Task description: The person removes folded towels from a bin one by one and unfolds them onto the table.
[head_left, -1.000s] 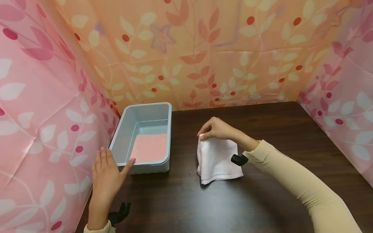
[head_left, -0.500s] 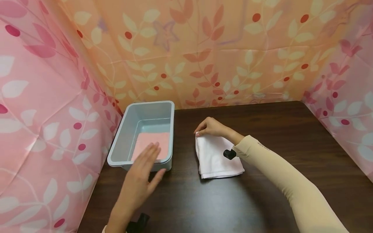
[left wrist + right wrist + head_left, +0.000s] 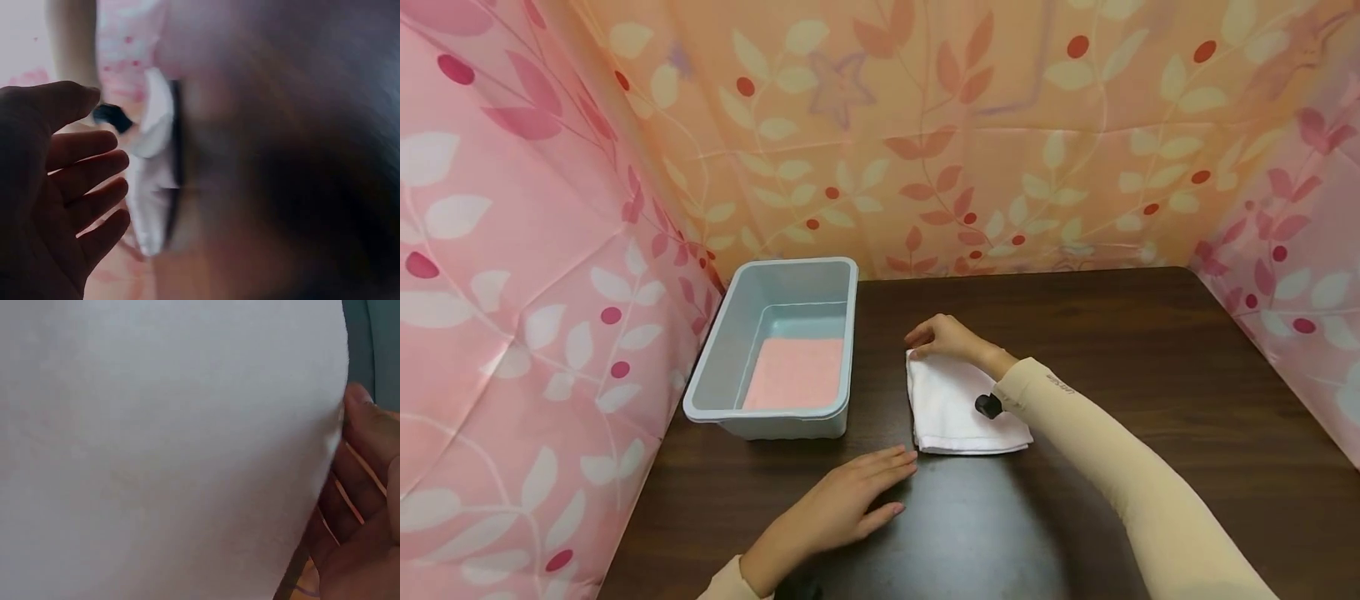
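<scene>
A folded white towel (image 3: 958, 408) lies on the dark wooden table. At its far left corner my right hand (image 3: 951, 340) pinches the edge between thumb and fingers. The right wrist view is mostly filled by the towel (image 3: 169, 444), with the thumb (image 3: 369, 419) on its edge and the other fingers behind. My left hand (image 3: 850, 500) is low over the table, fingers straight, with the fingertips just short of the towel's near left corner. In the left wrist view my left hand (image 3: 75, 181) has spread, empty fingers beside the blurred towel (image 3: 150, 194).
A light blue plastic bin (image 3: 771, 425) stands on the left of the table (image 3: 1112, 358). Inside it lies a flat pink cloth (image 3: 797, 372). Floral curtains (image 3: 880, 167) close off the back and both sides.
My left hand has moved from the bin's near left corner rightward to the towel. The right hand has lowered the towel's corner, and the towel lies flatter.
</scene>
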`<action>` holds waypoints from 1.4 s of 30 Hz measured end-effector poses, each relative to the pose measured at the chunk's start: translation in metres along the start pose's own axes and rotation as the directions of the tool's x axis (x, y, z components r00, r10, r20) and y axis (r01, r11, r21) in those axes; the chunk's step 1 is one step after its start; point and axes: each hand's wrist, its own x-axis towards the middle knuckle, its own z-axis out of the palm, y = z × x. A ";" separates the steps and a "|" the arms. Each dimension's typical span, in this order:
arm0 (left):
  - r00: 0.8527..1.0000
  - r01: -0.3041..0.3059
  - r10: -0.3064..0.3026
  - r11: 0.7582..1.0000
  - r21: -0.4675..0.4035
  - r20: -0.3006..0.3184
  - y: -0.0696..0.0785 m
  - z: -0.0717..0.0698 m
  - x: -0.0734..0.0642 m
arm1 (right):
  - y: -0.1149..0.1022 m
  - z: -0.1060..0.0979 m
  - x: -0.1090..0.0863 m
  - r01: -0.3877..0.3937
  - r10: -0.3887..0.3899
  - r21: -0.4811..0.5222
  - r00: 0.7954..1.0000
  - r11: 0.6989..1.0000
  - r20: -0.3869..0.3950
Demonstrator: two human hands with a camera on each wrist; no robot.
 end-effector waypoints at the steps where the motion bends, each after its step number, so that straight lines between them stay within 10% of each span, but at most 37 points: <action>1: 1.000 0.001 -0.001 1.000 0.002 0.025 -0.003 0.003 0.001 | 0.000 -0.001 -0.003 -0.001 0.001 0.009 1.000 1.000 -0.013; 20: 0.978 0.145 -0.143 0.989 0.002 0.154 -0.026 0.023 0.002 | -0.036 0.045 -0.118 0.163 -0.135 0.171 0.977 0.972 -0.164; 32: 0.982 0.134 -0.133 0.991 0.006 0.135 -0.026 0.021 0.003 | -0.024 0.073 -0.128 0.346 -0.332 0.022 0.914 0.938 -0.235; 42: 0.979 0.140 -0.140 0.990 0.009 0.148 -0.025 0.021 0.004 | -0.028 0.088 -0.130 0.273 -0.310 -0.170 0.915 0.947 -0.257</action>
